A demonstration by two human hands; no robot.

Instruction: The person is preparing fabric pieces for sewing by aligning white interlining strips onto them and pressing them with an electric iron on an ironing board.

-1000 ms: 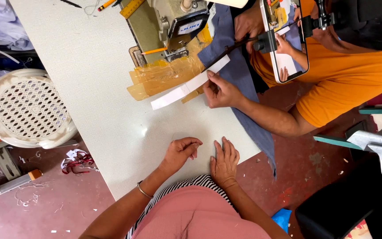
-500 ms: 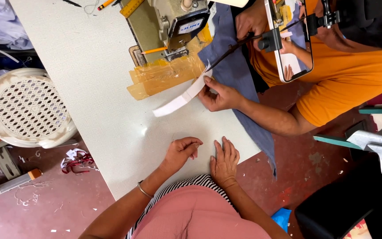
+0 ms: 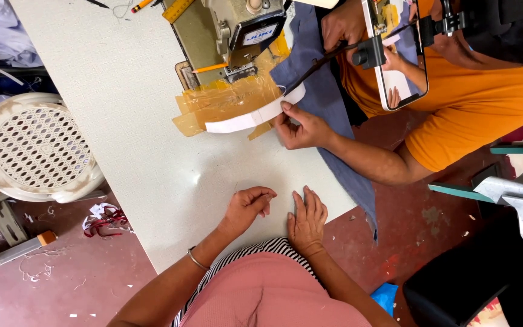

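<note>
My left hand rests on the white table near its front edge, fingers curled in and holding nothing. Just to its right, my right hand lies flat on the table, also holding nothing. Across the table a person in an orange shirt pinches a white strip with one hand. The strip curves over a tan taped patch at the foot of a sewing machine. Blue-grey cloth hangs over the table's right edge beside it.
A phone in a holder hangs in front of the other person. A white perforated plastic stool stands left of the table. Thread scraps lie on the red floor. A pencil and a yellow ruler lie at the far edge.
The other person's hand has carried the white strip up towards the sewing machine, and the strip now bends over the taped patch. My two hands have stayed in place.
</note>
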